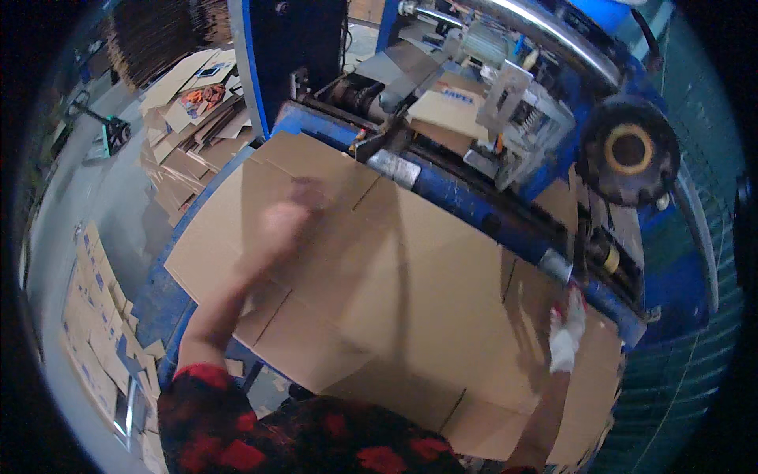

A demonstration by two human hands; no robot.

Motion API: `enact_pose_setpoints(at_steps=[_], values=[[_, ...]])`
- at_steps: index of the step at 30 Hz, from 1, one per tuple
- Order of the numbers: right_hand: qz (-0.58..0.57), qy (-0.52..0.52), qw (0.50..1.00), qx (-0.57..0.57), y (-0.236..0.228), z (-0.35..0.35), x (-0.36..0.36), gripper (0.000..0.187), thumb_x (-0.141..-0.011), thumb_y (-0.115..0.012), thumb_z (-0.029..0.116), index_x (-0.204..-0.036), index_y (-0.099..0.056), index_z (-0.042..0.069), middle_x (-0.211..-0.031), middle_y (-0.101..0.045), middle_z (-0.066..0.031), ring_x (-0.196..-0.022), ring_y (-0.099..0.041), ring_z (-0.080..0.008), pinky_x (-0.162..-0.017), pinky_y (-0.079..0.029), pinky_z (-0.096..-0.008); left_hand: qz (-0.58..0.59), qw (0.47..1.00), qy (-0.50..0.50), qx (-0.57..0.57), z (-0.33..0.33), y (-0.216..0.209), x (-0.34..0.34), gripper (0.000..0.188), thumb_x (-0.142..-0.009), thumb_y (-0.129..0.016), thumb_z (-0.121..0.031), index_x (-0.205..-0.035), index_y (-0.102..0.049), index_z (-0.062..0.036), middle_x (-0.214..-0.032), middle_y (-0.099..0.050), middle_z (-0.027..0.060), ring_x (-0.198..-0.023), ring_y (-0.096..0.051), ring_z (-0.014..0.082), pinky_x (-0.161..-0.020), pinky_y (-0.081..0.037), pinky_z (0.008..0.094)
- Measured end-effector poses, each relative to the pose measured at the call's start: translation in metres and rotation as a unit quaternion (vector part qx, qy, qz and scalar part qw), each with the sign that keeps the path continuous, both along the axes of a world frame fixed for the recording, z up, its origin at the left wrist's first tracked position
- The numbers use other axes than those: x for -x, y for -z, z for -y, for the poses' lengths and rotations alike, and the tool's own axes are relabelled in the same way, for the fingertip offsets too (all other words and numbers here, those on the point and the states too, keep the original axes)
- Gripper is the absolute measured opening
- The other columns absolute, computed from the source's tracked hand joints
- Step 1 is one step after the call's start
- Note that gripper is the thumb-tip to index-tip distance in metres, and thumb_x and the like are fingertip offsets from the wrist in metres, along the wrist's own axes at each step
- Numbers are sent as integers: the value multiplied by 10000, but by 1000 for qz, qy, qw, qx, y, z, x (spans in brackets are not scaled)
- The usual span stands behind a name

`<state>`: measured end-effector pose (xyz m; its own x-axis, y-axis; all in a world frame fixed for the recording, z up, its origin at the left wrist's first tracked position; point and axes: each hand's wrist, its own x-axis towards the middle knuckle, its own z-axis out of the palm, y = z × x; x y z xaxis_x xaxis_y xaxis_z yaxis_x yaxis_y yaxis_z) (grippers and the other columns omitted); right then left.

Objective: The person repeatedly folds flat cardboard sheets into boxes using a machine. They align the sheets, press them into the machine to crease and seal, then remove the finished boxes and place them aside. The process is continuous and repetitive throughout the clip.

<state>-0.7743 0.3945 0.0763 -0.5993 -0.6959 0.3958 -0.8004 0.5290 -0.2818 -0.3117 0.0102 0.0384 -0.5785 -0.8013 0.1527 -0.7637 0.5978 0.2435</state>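
A large flat sheet of brown cardboard [450, 292], creased and slotted like an unfolded box, lies in front of me against the blue machine [474, 201]. Over its left part is my left hand [290, 220], smeared by motion; whether it touches the sheet, I cannot tell. My right hand [567, 328], in a white covering that leaves the fingertips showing, rests at the sheet's far right edge beside the machine's front rail. Its fingers stretch forward, with nothing visible in them.
A metal roller [560, 35] spans the machine's top, and a dark round handwheel [629, 150] sits at its right. Stacked cardboard pieces [185, 130] stand on the floor at left, with a phone on top. More flattened cardboard [99, 316] lies at lower left. A green pallet truck [106, 134] stands farther back.
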Motion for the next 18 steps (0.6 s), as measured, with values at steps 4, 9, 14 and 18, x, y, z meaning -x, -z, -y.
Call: enact_pose_setpoints(at_steps=[4,9,14,18], values=[[-73,173,981,-40,8,-138,-66,578,-856,-625,153,-1391,-425,64,-1426,-413,-178,-1335,-362,-347,-1123,-241,-424,97,954,-273,82,-9,6,-210,485,-894,-558,-434,-1209,-609,-70,-1320,-516,201,-1168,-497,386,-1000,-390,441],[-56,287,929,-225,26,-220,-153,603,-872,-577,352,-1391,-423,88,-1417,-406,-196,-1345,-325,-371,-1117,-190,-526,-182,953,-147,-192,13,53,-313,464,-907,-571,-430,-1058,-560,9,-892,-613,167,-800,-572,258,-747,-444,338],[-80,298,924,-228,28,-264,-219,671,-845,-606,389,-1403,-400,79,-1399,-408,-213,-1332,-324,-397,-1108,-217,-522,-90,977,-144,-130,54,70,-348,476,-859,-645,-423,-1000,-590,28,-828,-573,144,-776,-530,210,-722,-429,354],[-135,605,781,78,52,-304,-250,687,-795,-715,318,-1370,-435,66,-1383,-440,-172,-1301,-377,-362,-1077,-313,-455,-33,988,-121,-94,78,73,-362,490,-833,-671,-430,-980,-601,32,-852,-571,168,-835,-549,255,-748,-431,397]])
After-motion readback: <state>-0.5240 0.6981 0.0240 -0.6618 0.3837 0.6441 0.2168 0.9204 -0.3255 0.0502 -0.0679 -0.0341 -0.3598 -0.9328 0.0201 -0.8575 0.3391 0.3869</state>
